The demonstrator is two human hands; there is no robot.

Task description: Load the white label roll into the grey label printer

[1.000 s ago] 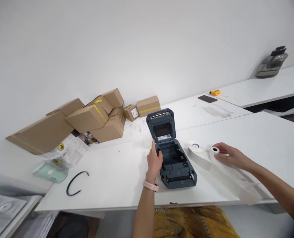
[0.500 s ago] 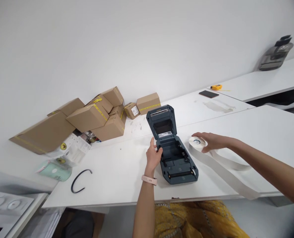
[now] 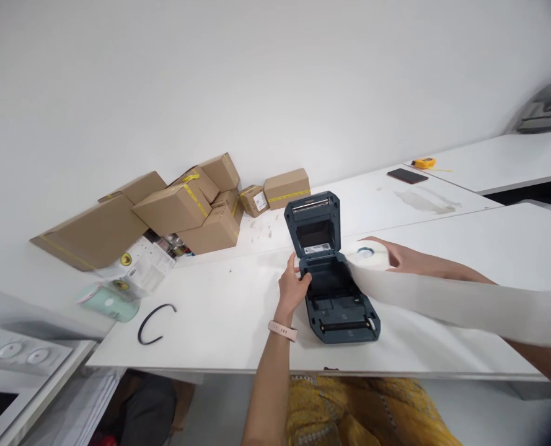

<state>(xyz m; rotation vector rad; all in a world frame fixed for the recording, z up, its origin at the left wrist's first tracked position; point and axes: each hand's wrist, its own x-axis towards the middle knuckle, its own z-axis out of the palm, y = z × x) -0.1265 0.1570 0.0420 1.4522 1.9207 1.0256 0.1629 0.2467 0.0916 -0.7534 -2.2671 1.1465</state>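
Note:
A dark blue-grey printer [image 3: 343, 310] stands on the white table with its lid [image 3: 313, 226] raised and its inside exposed. My left hand [image 3: 294, 286] holds the printer's left edge near the hinge, thumb over the rim. My right hand [image 3: 396, 255] is closed around a roll of white labels [image 3: 367, 254], raised beside the printer's right side near the hinge. From the roll a long loose strip [image 3: 452, 300] stretches to the right, across my right forearm.
Cardboard boxes [image 3: 173, 207] are piled at the back left. A black curved band [image 3: 141, 325] and a green pouch [image 3: 110, 301] lie at the left. Farther back on the right are a phone [image 3: 408, 176], a yellow tape measure [image 3: 424, 163] and a clear container [image 3: 547, 108].
My right hand has lifted the label roll off the table and brought it closer to the printer. The strip has swung up to the right. My left hand stays on the printer.

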